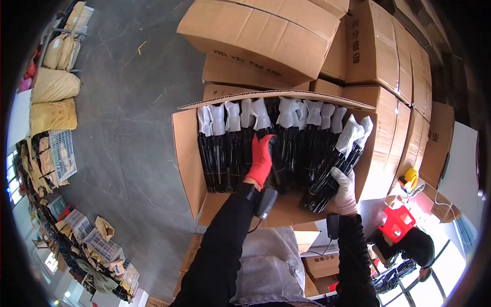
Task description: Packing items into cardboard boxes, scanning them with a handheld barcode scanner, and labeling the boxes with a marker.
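An open cardboard box [186, 153] holds a row of bundles of thin black rods [219, 158], their upper ends wrapped in white. My left hand [261, 159], in a red glove with dark fingertips, reaches into the middle of the row. Its fingers close round a black bundle just below the white wrap [261, 113]; the far fingertips are partly hidden. At the box's right end, my right hand [344, 188] in a white glove grips a tilted bundle of black rods [327, 176]. This bundle leans up and right, with two white-wrapped ends [350, 135] at its top.
Closed cartons [261, 30] are stacked behind the box and on its right [386, 138]. Clear plastic sheeting [268, 271] lies nearest me. Yellow tape [410, 179] and a red crate [397, 222] are at right, near another person [417, 248]. Sacks [55, 115] and racks line the left.
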{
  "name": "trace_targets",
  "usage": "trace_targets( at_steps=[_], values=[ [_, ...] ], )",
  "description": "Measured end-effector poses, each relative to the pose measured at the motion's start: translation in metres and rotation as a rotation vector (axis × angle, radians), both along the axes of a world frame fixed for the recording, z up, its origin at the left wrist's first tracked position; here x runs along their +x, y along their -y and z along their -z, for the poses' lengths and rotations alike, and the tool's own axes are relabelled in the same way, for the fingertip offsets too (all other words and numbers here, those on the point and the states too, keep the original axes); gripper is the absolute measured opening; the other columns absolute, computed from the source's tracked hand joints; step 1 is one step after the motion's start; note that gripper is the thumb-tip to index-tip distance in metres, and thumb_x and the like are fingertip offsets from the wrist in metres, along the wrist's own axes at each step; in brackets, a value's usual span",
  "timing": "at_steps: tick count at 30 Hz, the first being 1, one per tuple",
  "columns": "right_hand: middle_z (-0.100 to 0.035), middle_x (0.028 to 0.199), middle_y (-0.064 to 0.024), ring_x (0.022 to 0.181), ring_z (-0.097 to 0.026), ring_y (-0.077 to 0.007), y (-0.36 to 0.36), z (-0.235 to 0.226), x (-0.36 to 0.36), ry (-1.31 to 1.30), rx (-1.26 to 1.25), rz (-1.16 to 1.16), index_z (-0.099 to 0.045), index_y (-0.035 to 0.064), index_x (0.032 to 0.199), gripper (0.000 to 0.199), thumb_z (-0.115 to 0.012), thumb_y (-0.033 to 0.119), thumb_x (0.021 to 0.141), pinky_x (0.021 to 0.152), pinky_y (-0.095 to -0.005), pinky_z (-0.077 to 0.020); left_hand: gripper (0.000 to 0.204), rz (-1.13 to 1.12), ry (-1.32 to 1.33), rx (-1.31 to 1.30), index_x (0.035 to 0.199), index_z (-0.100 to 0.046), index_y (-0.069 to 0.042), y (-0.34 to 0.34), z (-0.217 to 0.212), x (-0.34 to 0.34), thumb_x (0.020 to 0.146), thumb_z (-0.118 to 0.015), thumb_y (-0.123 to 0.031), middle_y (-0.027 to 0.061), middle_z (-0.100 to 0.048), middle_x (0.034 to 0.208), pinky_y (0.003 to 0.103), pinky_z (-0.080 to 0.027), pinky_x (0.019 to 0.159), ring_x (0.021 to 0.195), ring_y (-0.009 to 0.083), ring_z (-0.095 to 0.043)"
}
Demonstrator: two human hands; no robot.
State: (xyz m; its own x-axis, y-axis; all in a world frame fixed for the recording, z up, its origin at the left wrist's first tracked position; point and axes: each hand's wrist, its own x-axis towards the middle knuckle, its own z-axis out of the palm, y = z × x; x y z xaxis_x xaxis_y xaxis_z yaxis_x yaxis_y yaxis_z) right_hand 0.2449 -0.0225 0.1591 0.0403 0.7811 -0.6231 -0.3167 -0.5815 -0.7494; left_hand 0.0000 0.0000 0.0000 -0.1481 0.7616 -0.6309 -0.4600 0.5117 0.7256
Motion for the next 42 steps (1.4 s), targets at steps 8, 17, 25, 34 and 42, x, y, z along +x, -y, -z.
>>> trace_targets(
  at_steps=[8,17,25,34,42],
  values=[
    [-0.068,0.097,-0.0056,0.084,-0.064,-0.0133,-0.026,-0.015,0.007,0.618,0.068,-0.102,-0.061,-0.0007,0.116,0.037,-0.075,0.004,0.082,0.081,-0.0280,-0.0529,0.077,0.399,-0.904,-0.004,0.151,-0.032,0.004,-0.001,-0.072,0.018,0.088,-0.064,-0.027,0.0325,-0.047,0.140,0.047,-0.041,0.105,0.124,0.0464,-0.050],
    [-0.067,0.099,-0.0033,0.085,-0.062,-0.0118,-0.016,-0.032,0.018,0.755,0.138,0.050,-0.063,-0.0006,0.115,0.035,-0.075,0.005,0.082,0.077,-0.0269,-0.0525,0.069,1.188,-1.444,0.672,0.145,-0.048,-0.011,0.012,-0.092,-0.021,0.088,-0.060,-0.047,0.0143,-0.041,0.154,0.063,-0.018,0.116,0.143,0.0325,-0.035],
    [-0.066,0.098,-0.0028,0.086,-0.061,-0.0107,-0.010,-0.053,0.034,0.590,0.140,0.189,-0.062,-0.0014,0.115,0.035,-0.074,0.006,0.083,0.079,-0.0264,-0.0518,0.061,1.400,-1.423,0.834,0.143,-0.051,-0.015,-0.007,-0.101,0.031,0.089,-0.056,-0.044,0.0097,-0.045,0.151,0.064,-0.010,0.118,0.142,0.0251,-0.037],
    [-0.067,0.100,-0.0081,0.084,-0.065,-0.0193,-0.012,-0.049,0.011,0.864,0.145,0.062,-0.049,-0.0046,0.129,0.054,-0.074,0.012,0.084,0.079,-0.0353,-0.0542,0.052,1.362,-0.164,0.907,0.136,-0.056,-0.015,-0.065,-0.052,0.126,0.089,-0.057,-0.036,0.0068,-0.052,0.144,0.057,-0.012,0.123,0.142,0.0243,-0.038],
    [-0.067,0.098,-0.0119,0.080,-0.066,-0.0254,-0.031,0.003,0.001,1.333,-0.092,-0.108,-0.045,-0.0071,0.129,0.059,-0.076,0.016,0.084,0.074,-0.0401,-0.0542,0.046,1.284,-1.151,1.204,0.125,-0.063,-0.014,-0.066,-0.063,0.126,0.086,-0.062,-0.038,0.0073,-0.056,0.138,0.058,-0.017,0.121,0.140,0.0271,-0.039]
  ],
)
